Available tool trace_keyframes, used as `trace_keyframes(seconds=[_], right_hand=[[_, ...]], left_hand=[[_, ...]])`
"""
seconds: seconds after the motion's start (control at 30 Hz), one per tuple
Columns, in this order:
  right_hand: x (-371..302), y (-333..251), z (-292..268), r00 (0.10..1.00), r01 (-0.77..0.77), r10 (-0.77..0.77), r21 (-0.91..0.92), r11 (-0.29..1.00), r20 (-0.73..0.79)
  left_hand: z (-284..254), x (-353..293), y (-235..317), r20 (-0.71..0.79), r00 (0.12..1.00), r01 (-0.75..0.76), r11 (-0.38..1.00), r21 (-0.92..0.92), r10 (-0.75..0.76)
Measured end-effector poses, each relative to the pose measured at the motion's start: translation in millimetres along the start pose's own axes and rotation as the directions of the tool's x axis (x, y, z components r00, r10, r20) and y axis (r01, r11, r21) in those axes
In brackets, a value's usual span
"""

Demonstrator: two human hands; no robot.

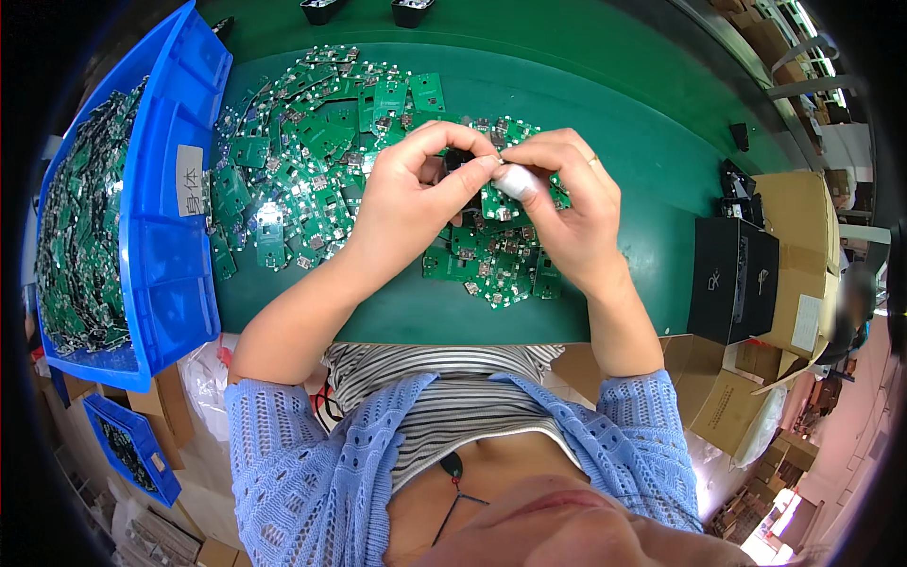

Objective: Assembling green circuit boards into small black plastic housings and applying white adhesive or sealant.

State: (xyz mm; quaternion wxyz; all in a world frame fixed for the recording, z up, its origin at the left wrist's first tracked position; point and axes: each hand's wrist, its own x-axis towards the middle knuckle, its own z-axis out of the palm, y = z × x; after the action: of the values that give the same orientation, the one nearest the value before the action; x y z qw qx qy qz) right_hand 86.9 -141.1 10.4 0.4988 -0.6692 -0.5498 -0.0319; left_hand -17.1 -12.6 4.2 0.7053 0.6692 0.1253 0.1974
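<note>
Over the green table [624,123], my left hand [402,198] and my right hand [578,203] meet fingertip to fingertip. Both are closed in a pinch, and whatever small thing lies between the fingertips is too hidden to name. Behind my left fingers a dark piece [457,168] partly shows. White wrapping [515,182] covers my right thumb. Just under the fingertips sits a green circuit board [498,203], part of a loose group spread below my hands. A wider scatter of green circuit boards [321,137] covers the table to the left of my left hand.
A large blue bin [170,255] full of circuit boards stands at the left, with a smaller blue bin [142,463] lower down. To the right are a black box [732,279] and cardboard boxes [794,222]. Small black trays [413,11] lie at the far side.
</note>
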Motion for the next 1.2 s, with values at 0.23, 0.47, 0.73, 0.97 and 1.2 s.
trace_keyframes(seconds=[0.23,0.47,0.73,0.97,1.2], right_hand=[[3,10,-2,0.991,0.131,-0.128,-0.089,0.987,0.043],[-3,6,0,0.995,0.080,-0.089,-0.192,0.978,-0.040],[-4,8,4,0.982,0.172,-0.185,-0.238,0.956,-0.035],[-2,12,6,0.960,0.266,-0.280,-0.268,0.926,-0.016],[-5,12,6,0.940,0.329,-0.341,-0.314,0.891,0.018]], left_hand=[[-5,2,4,0.112,0.957,0.283,0.948,-0.143,-0.268],[6,-2,2,-0.163,0.977,-0.115,0.984,0.137,0.137],[3,-3,1,-0.124,0.927,-0.275,0.866,0.417,0.354],[3,-2,0,-0.099,0.893,-0.337,0.798,0.500,0.439],[5,-5,1,-0.085,0.878,-0.353,0.756,0.551,0.472]])
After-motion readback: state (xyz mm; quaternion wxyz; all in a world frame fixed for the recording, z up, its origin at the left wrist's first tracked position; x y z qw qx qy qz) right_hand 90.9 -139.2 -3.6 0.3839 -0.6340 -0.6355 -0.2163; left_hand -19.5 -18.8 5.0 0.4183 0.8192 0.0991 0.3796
